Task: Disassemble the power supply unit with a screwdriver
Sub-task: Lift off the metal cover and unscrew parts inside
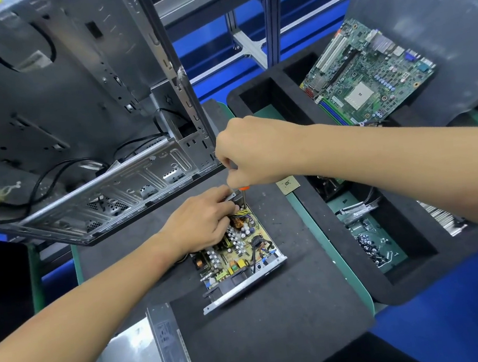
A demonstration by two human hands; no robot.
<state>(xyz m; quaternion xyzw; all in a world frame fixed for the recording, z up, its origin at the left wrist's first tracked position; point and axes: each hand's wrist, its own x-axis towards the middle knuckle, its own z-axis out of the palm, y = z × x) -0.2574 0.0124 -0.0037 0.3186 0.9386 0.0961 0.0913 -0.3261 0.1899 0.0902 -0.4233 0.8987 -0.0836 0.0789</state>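
The open power supply unit lies on the black foam mat, its circuit board with coils and capacitors exposed inside a low metal tray. My left hand rests on the board's far end, fingers curled around parts at the far edge. My right hand grips a screwdriver held upright. Only its orange collar and metal shaft show below the fist, and the tip points down at the unit's far corner. The unit's removed metal cover lies near the front left.
An empty grey computer case lies tilted at the left. A green motherboard lies in a foam tray at the back right. A loose CPU chip sits on the mat. Foam compartments at the right hold screws and small parts.
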